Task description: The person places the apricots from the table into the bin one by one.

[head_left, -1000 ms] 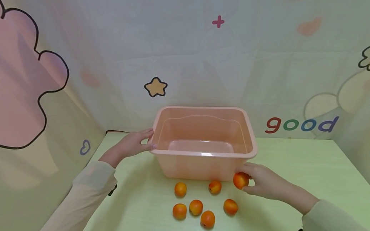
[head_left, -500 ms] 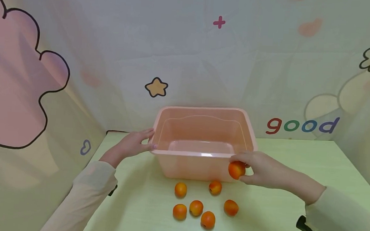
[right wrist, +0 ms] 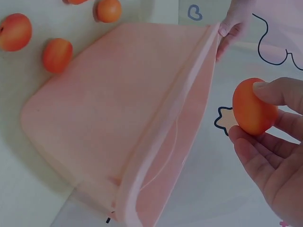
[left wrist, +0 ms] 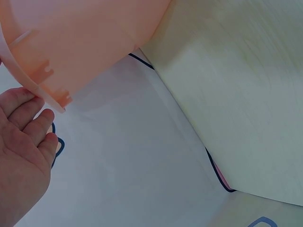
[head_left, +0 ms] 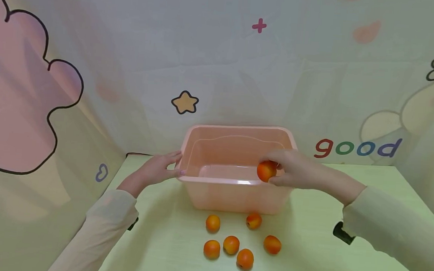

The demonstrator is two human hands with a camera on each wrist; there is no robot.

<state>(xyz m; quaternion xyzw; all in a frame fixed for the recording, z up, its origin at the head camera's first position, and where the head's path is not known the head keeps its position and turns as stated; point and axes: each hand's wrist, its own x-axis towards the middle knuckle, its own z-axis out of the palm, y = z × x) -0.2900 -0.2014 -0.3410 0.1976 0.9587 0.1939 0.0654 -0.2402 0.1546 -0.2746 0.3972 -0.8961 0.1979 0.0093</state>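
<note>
In the head view, my right hand (head_left: 294, 170) pinches an orange-red round fruit (head_left: 266, 171) between thumb and fingers, over the front right part of a pink plastic basin (head_left: 235, 195). The right wrist view shows this fruit (right wrist: 254, 106) as a smooth oval, held above the rim. My left hand (head_left: 158, 168) holds the basin's left rim, thumb at the edge and fingers against the outer side. Seen from the left wrist, those fingers (left wrist: 35, 127) reach beneath the rim. The visible part of the basin's floor is bare.
Several similar fruits lie on the pale green table (head_left: 329, 252) in front of the basin, among them a fruit (head_left: 272, 244) at the right and another fruit (head_left: 213, 223) at the left. A printed cloth (head_left: 225, 69) hangs right behind the basin.
My right hand has lifted the fruit from beside the basin's front right corner, up and leftward over the rim. The left hand stays at the rim; the fruits on the table have not moved.
</note>
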